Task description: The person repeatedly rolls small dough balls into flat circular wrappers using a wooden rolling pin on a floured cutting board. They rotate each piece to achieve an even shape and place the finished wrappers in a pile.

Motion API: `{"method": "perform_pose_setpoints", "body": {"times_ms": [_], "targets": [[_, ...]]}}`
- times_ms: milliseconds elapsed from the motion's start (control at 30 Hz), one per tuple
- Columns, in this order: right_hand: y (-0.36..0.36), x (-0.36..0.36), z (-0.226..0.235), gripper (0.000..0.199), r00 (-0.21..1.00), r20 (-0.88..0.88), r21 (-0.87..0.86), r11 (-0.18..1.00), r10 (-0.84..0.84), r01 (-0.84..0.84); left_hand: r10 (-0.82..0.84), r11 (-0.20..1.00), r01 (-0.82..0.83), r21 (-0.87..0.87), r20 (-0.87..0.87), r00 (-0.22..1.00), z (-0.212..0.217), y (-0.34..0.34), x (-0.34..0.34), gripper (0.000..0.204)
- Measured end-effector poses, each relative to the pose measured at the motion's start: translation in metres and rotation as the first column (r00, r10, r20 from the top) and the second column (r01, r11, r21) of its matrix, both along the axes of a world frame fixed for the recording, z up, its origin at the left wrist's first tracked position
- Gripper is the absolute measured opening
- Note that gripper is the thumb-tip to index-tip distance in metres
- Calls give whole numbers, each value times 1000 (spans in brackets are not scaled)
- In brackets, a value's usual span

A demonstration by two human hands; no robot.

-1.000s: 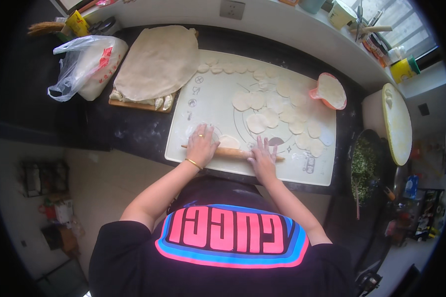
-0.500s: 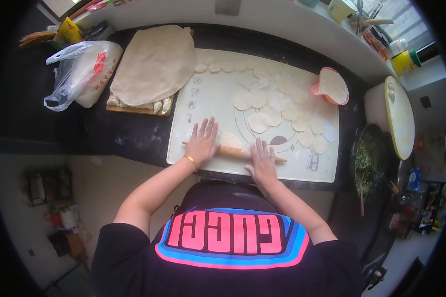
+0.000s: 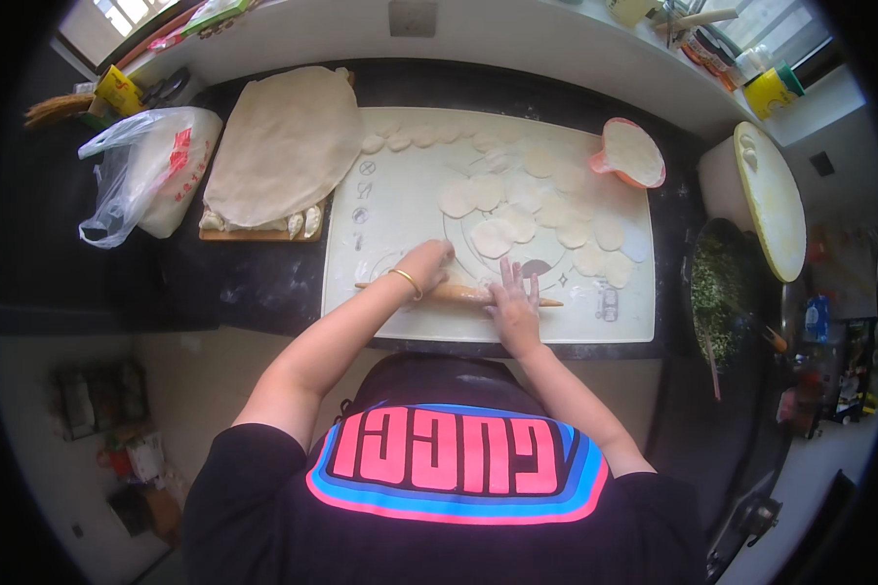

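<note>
Here we are over the white pastry mat (image 3: pixel 400 210), and both our hands are down on the thin wooden rolling pin (image 3: pixel 458 292), which lies crosswise close to the mat's near edge. Our left hand (image 3: pixel 425 265), gold bangle at the wrist, rests on the pin's left part with the fingers curled loosely over it; whether it truly grips, we cannot tell. Our right hand (image 3: pixel 513 301) lies flat, fingers spread wide, palm pressing on the pin's right part, the pin's tip showing just past it. The dough under the pin is hidden by our hands.

Beyond the pin, the mat's middle and right side are crowded with rolled dough rounds (image 3: pixel 541 210), many overlapping. A row of small dough pieces (image 3: pixel 419 136) runs along the far edge. The mat's left strip, near the printed markings, is bare, and so is the near right corner.

At the far right corner sits an orange cup of flour (image 3: pixel 632 153), touching the mat's edge. Left of the mat, a wooden board (image 3: pixel 263 232) carries a big sheet of dough (image 3: pixel 283 141) that overhangs onto the mat. Further left stands an open plastic bag (image 3: pixel 137 171). To the right we see a dark bowl of chopped greens (image 3: pixel 717 292) and a round tray (image 3: pixel 771 195) at the worktop's right end
</note>
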State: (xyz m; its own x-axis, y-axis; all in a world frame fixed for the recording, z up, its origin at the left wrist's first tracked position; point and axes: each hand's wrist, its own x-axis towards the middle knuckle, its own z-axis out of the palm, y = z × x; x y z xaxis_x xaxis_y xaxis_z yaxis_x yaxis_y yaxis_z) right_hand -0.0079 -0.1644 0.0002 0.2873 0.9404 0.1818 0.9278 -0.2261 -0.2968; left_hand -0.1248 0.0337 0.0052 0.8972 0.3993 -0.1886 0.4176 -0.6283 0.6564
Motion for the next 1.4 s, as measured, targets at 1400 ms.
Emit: {"method": "perform_pose_setpoints", "body": {"times_ms": [1400], "targets": [[-61, 18, -6, 42, 985, -170, 119, 992, -8, 29, -9, 998, 19, -54, 179, 984, 41, -49, 109, 19]]}}
